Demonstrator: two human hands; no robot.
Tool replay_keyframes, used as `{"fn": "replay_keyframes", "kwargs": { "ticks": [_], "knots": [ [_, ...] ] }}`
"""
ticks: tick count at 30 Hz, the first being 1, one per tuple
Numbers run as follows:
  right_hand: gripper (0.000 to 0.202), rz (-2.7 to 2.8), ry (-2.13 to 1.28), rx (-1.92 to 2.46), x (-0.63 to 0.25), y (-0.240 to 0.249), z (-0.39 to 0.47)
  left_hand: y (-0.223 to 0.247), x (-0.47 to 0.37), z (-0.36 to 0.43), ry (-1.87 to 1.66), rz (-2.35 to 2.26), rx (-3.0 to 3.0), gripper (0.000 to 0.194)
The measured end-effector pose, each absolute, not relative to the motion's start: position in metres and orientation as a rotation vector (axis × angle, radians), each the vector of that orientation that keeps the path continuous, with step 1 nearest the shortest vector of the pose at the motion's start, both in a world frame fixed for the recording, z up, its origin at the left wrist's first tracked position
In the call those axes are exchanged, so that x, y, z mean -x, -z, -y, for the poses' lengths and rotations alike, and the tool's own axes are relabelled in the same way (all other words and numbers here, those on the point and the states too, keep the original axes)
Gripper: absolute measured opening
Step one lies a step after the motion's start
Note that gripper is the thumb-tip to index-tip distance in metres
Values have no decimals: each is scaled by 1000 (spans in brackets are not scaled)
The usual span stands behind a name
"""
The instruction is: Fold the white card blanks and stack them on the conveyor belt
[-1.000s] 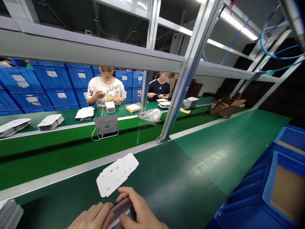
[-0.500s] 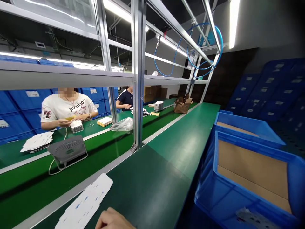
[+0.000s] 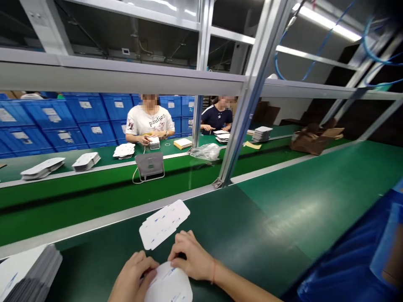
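Observation:
A white sheet with rounded corners and small blue print (image 3: 173, 287) lies in front of me at the bottom of the head view. My left hand (image 3: 134, 274) is closed on its left edge, fingers curled. At the sheet's upper edge, my right hand (image 3: 192, 256) pinches it between thumb and fingers; a thin red string circles that wrist. Just beyond my hands, a spread of overlapping similar white sheets (image 3: 165, 224) rests on the dark green tabletop. A thick stack of white sheets with grey edges (image 3: 37, 272) stands to the left of my left hand.
A metal post (image 3: 242, 105) rises at the table's far edge, beside a green conveyor belt (image 3: 94, 197). Across it, two people work among stacks of sheets. A small grey fan (image 3: 150, 165), a clear plastic bag (image 3: 206, 152) and a brown bag (image 3: 310, 140) stand about. A blue crate (image 3: 349, 256) is at right.
The view has swung left, bringing the thick stack into sight. One hand showed near the spread sheets before; now both hands are in view, holding a white sheet.

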State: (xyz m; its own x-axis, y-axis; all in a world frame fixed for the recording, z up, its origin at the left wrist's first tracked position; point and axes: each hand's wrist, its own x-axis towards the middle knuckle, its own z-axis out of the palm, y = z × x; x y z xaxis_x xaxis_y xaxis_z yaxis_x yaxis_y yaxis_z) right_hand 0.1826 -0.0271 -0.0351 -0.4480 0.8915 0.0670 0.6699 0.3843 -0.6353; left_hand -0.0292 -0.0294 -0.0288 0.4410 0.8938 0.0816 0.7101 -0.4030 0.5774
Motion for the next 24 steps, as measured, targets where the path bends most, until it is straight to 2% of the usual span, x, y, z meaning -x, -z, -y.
{"fn": "replay_keyframes", "kwargs": {
  "ticks": [4, 14, 19, 24],
  "knots": [
    [7, 2274, -774, 1295, -184, 35, 28, 25, 28, 28, -412, -1376, -2272, 21],
    [14, 2384, -713, 1186, -186, 42, 29, 55, 38, 31, -557, -1213, -2444, 28],
    [16, 2504, -502, 1041, -188, 51, 28, 54, 40, 29, -551, -1074, -2636, 33],
    [16, 2525, -484, 1049, -188, 49, 27, 53, 42, 31, -568, -1015, -2784, 26]
  ]
}}
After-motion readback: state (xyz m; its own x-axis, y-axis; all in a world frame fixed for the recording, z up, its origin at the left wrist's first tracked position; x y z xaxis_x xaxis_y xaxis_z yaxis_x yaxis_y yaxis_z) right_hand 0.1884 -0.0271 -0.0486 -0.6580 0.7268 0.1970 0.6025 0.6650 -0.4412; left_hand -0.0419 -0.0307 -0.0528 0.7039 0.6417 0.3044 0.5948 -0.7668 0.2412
